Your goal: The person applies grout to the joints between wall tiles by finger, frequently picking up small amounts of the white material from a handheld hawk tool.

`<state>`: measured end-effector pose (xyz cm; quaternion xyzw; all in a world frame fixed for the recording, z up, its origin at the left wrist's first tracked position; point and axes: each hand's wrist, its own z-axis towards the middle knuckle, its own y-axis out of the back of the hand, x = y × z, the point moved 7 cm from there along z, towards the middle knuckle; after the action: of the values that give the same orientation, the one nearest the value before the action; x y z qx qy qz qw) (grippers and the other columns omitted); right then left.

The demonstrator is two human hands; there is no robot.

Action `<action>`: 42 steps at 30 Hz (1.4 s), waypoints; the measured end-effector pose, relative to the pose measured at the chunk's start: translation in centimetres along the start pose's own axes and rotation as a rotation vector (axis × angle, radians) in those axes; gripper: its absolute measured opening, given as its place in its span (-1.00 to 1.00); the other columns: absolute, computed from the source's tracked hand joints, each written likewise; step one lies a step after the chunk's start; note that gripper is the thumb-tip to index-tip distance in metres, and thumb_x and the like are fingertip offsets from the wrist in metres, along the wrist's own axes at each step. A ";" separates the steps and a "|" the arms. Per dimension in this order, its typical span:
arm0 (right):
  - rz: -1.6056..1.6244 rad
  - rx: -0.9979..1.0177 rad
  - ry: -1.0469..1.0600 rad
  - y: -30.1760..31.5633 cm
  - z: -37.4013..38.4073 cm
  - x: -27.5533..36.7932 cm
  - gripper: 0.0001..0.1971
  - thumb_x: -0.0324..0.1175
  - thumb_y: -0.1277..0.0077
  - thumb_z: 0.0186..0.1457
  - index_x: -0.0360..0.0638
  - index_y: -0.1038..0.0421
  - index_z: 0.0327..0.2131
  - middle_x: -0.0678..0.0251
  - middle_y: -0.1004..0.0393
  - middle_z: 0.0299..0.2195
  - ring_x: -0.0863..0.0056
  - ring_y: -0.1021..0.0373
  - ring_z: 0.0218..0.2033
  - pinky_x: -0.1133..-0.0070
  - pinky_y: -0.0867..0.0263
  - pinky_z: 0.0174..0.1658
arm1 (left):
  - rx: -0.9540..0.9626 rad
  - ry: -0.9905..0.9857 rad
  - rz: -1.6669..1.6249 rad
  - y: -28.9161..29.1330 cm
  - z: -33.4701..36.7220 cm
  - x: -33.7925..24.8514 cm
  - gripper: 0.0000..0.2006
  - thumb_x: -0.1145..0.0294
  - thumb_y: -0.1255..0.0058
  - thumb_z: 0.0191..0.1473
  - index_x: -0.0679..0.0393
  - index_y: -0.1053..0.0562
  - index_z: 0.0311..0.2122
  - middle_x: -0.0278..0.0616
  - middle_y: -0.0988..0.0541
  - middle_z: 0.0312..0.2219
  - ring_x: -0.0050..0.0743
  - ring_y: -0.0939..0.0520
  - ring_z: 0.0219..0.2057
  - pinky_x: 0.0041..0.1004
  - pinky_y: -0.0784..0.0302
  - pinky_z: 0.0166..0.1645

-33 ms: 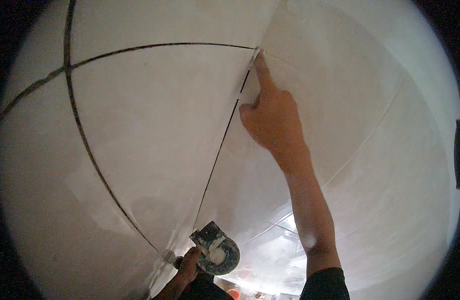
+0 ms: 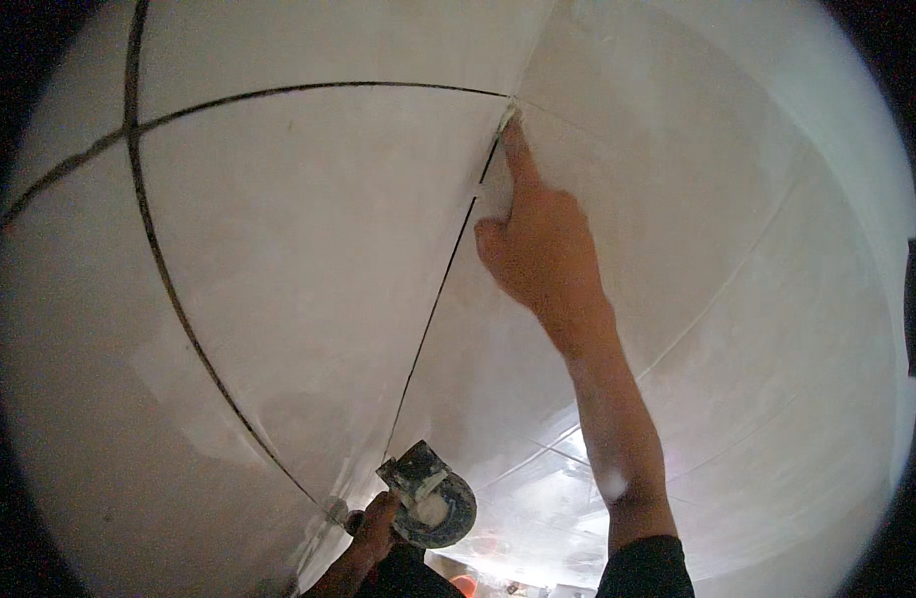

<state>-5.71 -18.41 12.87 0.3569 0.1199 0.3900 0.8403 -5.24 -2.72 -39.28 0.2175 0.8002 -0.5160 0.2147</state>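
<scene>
Dark sleeve (image 2: 645,570), bare right forearm (image 2: 619,429)

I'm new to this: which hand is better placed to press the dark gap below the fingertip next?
Probably the right hand: its fingertip is by the gap; the left hand, lower, holds a smeared board.

Dark grey, smeared whitish, on the tool (image 2: 464,513) in the left hand (image 2: 379,520). Pale beige on tiles (image 2: 318,229) beyond the grip, crossed by black joints (image 2: 162,267).

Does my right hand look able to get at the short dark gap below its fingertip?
Probably yes: the right hand has its index finger at the upper end of the dark gap, and nothing visible blocks the way.
</scene>
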 end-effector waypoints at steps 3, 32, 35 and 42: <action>-0.080 0.080 -0.017 -0.1 -1.8 0.7 -0.23 -0.45 -0.05 -0.15 -0.12 -0.09 0.23 0.03 -0.50 -0.59 0.13 -0.50 -0.48 0.36 -0.43 -0.26 | -0.003 -0.013 -0.012 0.5 -0.1 0.1 -0.62 0.02 0.11 0.21 0.12 -0.33 -0.07 -0.24 -0.50 -0.22 -0.33 -0.56 -0.17 -0.24 -0.56 -0.22; -0.013 0.270 -0.158 -2.4 -5.4 -0.6 -0.24 -0.43 -0.01 -0.08 -0.02 0.00 0.25 -0.07 -0.49 -0.45 0.01 -0.47 -0.41 0.19 -0.42 -0.25 | 0.040 0.005 0.149 -1.5 -1.2 -1.6 -0.45 -0.07 0.22 0.23 0.16 -0.23 0.14 -0.14 -0.41 0.02 -0.24 -0.46 0.02 -0.23 -0.38 0.12; 0.227 0.384 -0.057 -4.5 -10.9 -0.9 -0.32 -0.40 -0.03 -0.07 -0.03 -0.12 0.20 0.04 -0.48 -0.44 -0.02 -0.44 -0.39 0.18 -0.39 -0.25 | 0.073 -0.041 0.172 -4.2 -3.0 -4.0 -0.40 -0.12 0.23 0.22 0.16 -0.20 0.16 -0.14 -0.38 0.06 -0.23 -0.43 0.06 -0.23 -0.35 0.16; 0.595 0.403 -0.005 -5.2 -30.2 -1.1 -0.49 -0.16 -0.17 -0.08 -0.06 -0.39 -0.01 0.07 -0.29 -0.01 0.12 -0.17 0.11 0.03 0.06 0.17 | -0.013 -0.033 0.360 -3.3 -3.8 -5.0 -0.44 -0.10 0.32 0.25 0.14 -0.21 0.16 -0.16 -0.40 0.04 -0.28 -0.46 0.04 -0.27 -0.41 0.11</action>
<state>-17.99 -6.23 -12.42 0.5356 0.0830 0.5852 0.6031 -3.49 -1.13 -32.57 0.3473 0.7480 -0.4676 0.3181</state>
